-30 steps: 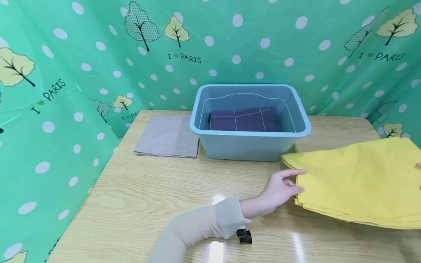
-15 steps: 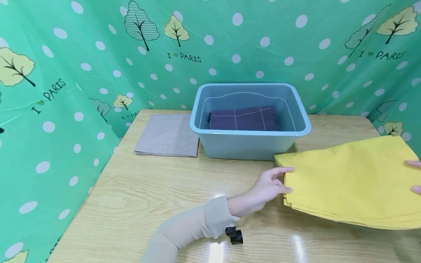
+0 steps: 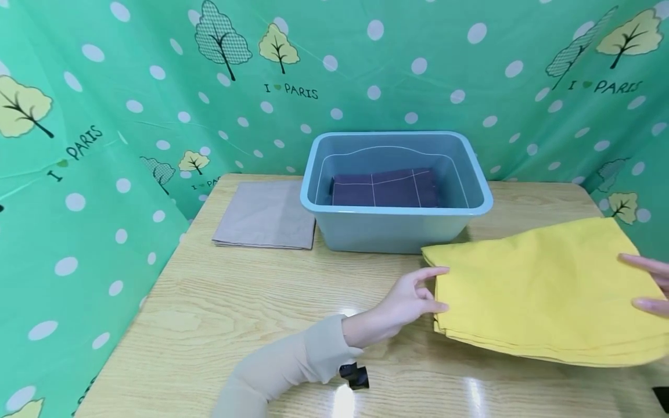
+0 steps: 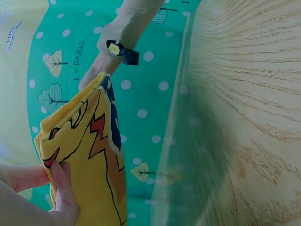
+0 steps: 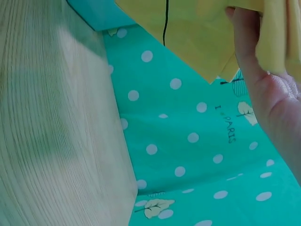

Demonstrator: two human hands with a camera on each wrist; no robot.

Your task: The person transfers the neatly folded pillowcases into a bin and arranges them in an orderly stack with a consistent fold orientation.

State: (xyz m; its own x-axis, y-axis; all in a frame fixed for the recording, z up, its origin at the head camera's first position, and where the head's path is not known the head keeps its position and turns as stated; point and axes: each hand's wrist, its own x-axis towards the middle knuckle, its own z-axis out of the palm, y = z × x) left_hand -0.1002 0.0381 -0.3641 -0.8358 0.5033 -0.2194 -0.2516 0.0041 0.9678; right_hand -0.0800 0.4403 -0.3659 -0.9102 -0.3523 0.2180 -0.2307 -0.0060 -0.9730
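Observation:
A yellow folded cloth is held up over the right side of the table. My left hand pinches its left edge between thumb and fingers; in the left wrist view this cloth shows a print of black outlines with red, orange and blue patches. At the other end my right hand grips the cloth, partly cut off by the frame edge. Up close in the right wrist view, the right hand has fingers tucked behind a hanging fold, which hides their tips.
A blue plastic bin stands at the back of the wooden table with a dark checked cloth inside. Left of it lies a folded grey cloth. A green dotted curtain hangs behind the table and along its sides.
Both hands have moved left, carrying the yellow cloth with them. More of the right hand has come into the head view. The bin and the grey cloth have stayed put.

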